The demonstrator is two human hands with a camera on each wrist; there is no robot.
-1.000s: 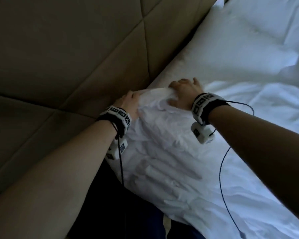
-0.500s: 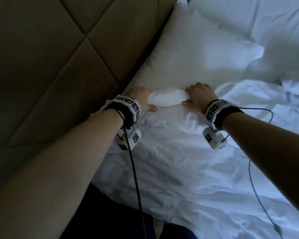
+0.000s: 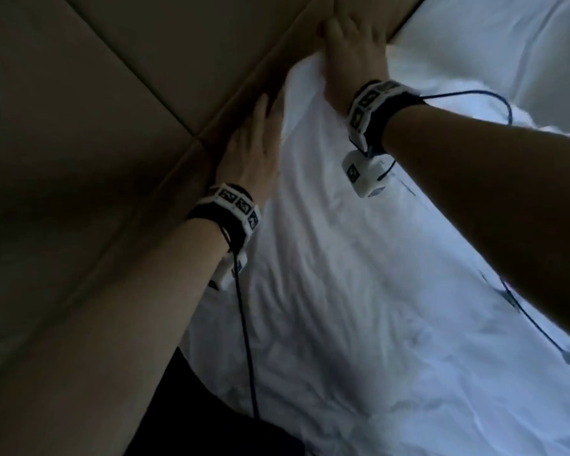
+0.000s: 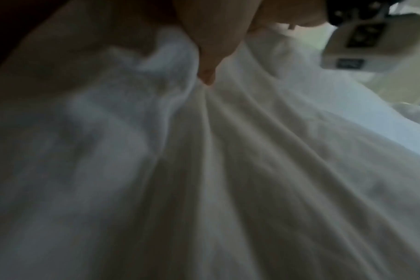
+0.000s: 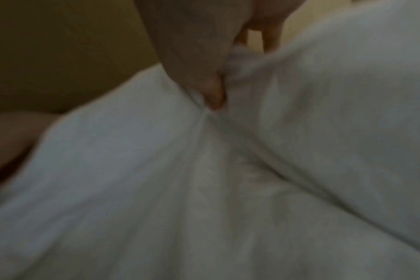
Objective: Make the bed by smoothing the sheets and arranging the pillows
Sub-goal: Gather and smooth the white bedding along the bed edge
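A wrinkled white sheet (image 3: 359, 291) covers the mattress up to the padded brown headboard (image 3: 112, 93). My left hand (image 3: 254, 139) lies along the seam where the sheet meets the headboard, fingers stretched forward. Further up the same seam is my right hand (image 3: 352, 57). In the left wrist view my thumb (image 4: 208, 56) pinches the sheet (image 4: 228, 170), and folds fan out from it. The right wrist view shows my right thumb (image 5: 211, 91) pinching a bunch of sheet (image 5: 252, 170) against the fingers. A white pillow (image 3: 507, 37) lies just beyond my right hand.
The headboard stands as a wall along the whole left side. Black cables (image 3: 244, 340) hang from both wrist cameras across the sheet. Dark clothing (image 3: 204, 416) shows at the bottom edge. More white bedding spreads to the right.
Both hands have moved up and apart along the headboard seam, carrying the rolled sheet edge with them. Their fingers now lie stretched out rather than curled, and the sheet is drawn tighter.
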